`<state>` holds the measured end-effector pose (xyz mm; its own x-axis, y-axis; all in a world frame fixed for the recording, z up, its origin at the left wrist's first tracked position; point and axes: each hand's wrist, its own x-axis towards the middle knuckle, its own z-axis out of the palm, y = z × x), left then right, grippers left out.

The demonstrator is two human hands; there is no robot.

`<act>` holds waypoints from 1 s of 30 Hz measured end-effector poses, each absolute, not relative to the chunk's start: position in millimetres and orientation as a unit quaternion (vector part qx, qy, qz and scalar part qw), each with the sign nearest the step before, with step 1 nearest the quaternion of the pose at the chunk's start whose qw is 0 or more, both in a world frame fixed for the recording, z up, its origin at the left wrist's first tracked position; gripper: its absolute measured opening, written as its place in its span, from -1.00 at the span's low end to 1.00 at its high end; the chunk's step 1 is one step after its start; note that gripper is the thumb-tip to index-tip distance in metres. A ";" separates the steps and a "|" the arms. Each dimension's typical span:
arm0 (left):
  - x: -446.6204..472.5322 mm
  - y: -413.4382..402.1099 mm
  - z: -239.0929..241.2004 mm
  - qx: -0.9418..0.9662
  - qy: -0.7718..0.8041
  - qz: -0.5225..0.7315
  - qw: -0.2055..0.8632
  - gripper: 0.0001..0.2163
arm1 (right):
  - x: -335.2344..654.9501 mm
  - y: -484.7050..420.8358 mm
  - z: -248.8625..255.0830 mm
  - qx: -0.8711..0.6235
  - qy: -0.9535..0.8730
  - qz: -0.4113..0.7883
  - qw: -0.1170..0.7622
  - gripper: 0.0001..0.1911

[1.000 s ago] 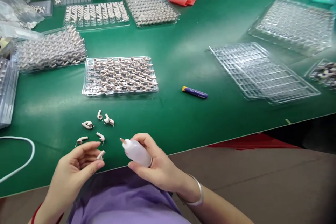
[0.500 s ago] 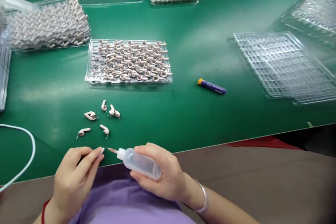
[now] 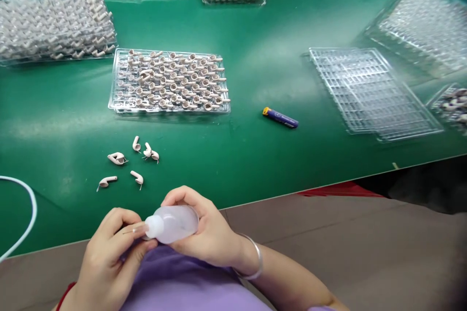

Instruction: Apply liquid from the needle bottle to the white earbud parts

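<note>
My right hand (image 3: 204,231) is wrapped around a translucent squeeze bottle (image 3: 178,223) with a white cap and a thin needle tip. The bottle lies tilted, its tip pointing left across the fingers of my left hand (image 3: 113,252). Those fingers are pinched together beside the cap. The earbud shell they held half a second ago is now hidden behind the bottle and fingers. On the green table beyond my hands lie several loose pale earbud shells (image 3: 136,178) with fine wires sticking out.
A clear tray (image 3: 120,107) of earbud shells stands ahead, with more filled trays (image 3: 58,34) behind. A blue tube with a yellow end (image 3: 280,117) lies to its right. Clear plastic trays (image 3: 379,92) are farther right. A white cable (image 3: 31,204) curves at the left.
My right hand has brought the bottle left and nearer to me, over my left fingertips. The shell between those fingertips has gone out of sight. The camera view has shifted slightly right.
</note>
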<state>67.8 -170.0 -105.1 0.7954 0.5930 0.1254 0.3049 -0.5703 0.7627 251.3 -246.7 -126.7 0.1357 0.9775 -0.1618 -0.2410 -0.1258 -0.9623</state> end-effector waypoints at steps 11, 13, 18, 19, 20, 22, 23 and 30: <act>72.7 -173.3 -106.5 0.848 0.263 0.199 0.416 -0.83 | 253.7 -247.3 -130.7 -0.472 -0.335 0.583 0.570 -0.59; 72.2 -174.3 -108.5 0.844 0.264 0.210 0.416 -0.80 | 253.7 -246.7 -131.3 -0.472 -0.331 0.586 0.570 -0.59; 71.3 -175.3 -110.0 0.839 0.267 0.213 0.423 -0.79 | 253.8 -246.4 -132.7 -0.475 -0.344 0.576 0.569 -0.59; 70.7 -174.5 -109.9 0.841 0.265 0.215 0.420 -0.78 | 254.5 -246.7 -132.9 -0.476 -0.348 0.571 0.572 -0.59; 69.7 -173.3 -109.9 0.844 0.265 0.218 0.412 -0.78 | 255.7 -247.4 -133.1 -0.480 -0.350 0.564 0.574 -0.58; 66.7 -169.5 -110.7 0.854 0.272 0.232 0.378 -0.76 | 259.3 -249.8 -133.6 -0.501 -0.352 0.545 0.573 -0.51; 64.8 -167.1 -111.7 0.859 0.280 0.241 0.354 -0.75 | 261.6 -251.7 -134.0 -0.515 -0.359 0.531 0.569 -0.47; 56.5 -155.3 -128.1 0.886 0.306 0.273 0.215 -0.64 | 273.2 -268.3 -139.0 -0.567 -0.555 0.290 0.536 -0.53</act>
